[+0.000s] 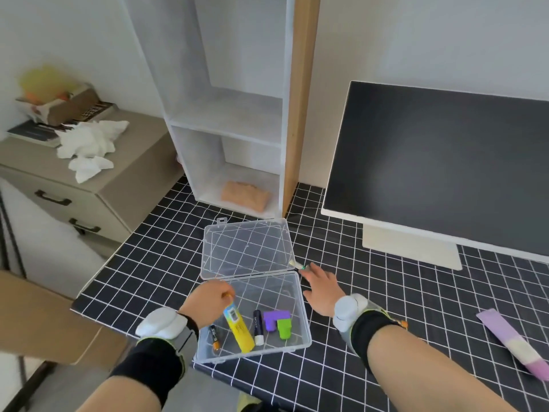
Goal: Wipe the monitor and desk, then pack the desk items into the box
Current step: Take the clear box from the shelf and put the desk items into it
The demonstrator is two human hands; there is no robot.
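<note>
- Your left grip (212, 298) is closed around the top end of a yellow tube (238, 330), which slants down into the clear box (300, 328) with its lower end on the box floor.
- Your right grip (322, 288) is open, fingers spread and palm down on the tabletop (386, 292), just beside the right wall of the box; its fingertips reach toward a small clear thing with a green tip (298, 265) lying by the lid's corner. Whether they touch it, you cannot tell.
- Inside the box, left of the tube, lies a small battery (214, 337); right of the tube lies a dark stick with a white cap (258, 327), then a purple block (274, 319) and a green block (284, 328) touching each other.
- The box sits at the near edge of the checked tabletop, its lid (246, 248) folded flat open behind it.
- Well to the right, near the tabletop's front edge, lies a flat purple and cream packet (517, 343).
- Farther back on the right stands the monitor (445, 162), its screen dark.
- Behind the box stands a white shelf unit (225, 114), with a peach cloth (245, 195) in its lowest compartment.
- On the far left, a drawer cabinet (89, 185) holds crumpled white tissues (89, 144) and some books (32, 132).
</note>
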